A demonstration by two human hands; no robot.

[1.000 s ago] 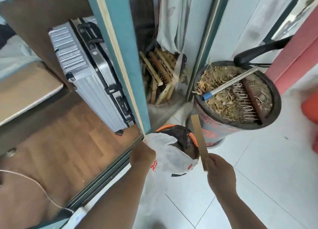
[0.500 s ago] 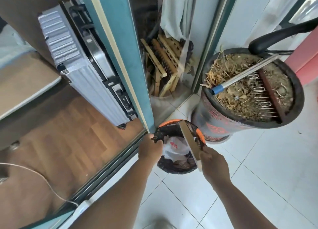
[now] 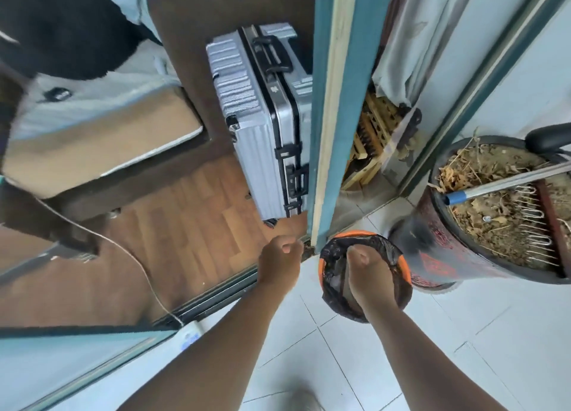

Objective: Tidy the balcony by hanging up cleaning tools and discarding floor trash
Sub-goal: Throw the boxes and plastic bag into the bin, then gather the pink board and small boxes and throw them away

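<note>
White floor tiles run under me on the balcony side, with a teal sliding-door frame dividing them from the wooden floor of the room on the left. Just right of the frame's foot sits the orange-rimmed trash bin, lined with a black bag. My right hand is directly over the bin's mouth, fingers curled into a fist; I see nothing in its grip, though what lies under it inside the bin is hidden. My left hand hangs just left of the bin, beside the door track, its fingers curled together as well, and I cannot tell whether it pinches anything small. Touching the bin on the right stands a large dark planter with red markings, filled with dry leaves and soil. A metal pole with a blue tip lies across its top. Beyond the frame, on the room side, a silver suitcase stands upright, and wooden slats lean in the far corner behind the glass.
</note>
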